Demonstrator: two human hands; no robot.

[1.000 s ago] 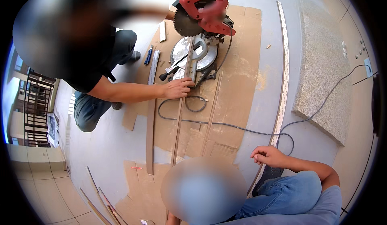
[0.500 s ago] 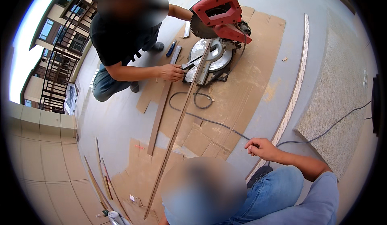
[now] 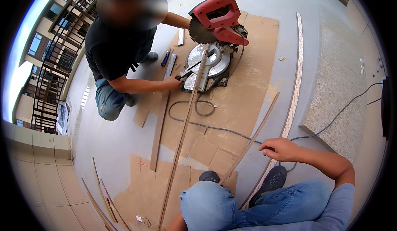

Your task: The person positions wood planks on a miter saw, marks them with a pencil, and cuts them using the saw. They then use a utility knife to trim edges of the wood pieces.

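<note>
My right hand [image 3: 282, 149] hangs in the air beside my bent knee, its fingers loosely curled with nothing in them. Only a bit of my left forearm [image 3: 178, 222] shows at the lower edge; the left hand is out of sight. A thin brown strip [image 3: 253, 138] slants between my knee and right hand, its lower end hidden behind the knee. One long narrow brown strip [image 3: 180, 140] runs from the lower edge to the red miter saw [image 3: 217, 18], whose blade is raised. Across from me, a crouching person's hand [image 3: 173, 83] is at the saw's base.
Cardboard sheets [image 3: 248, 78] cover the floor under the saw. A grey cable [image 3: 223, 127] loops across them. A flat brown board [image 3: 159, 140] lies left of the long strip. Far right are a pale strip [image 3: 298, 61] and a textured slab [image 3: 331, 90]. Several thin strips [image 3: 99, 189] lie lower left.
The thin brown strip between my knee and right hand has come into view. My view has shifted slightly, showing more of my shoes. The saw blade stays raised and my right hand stays curled.
</note>
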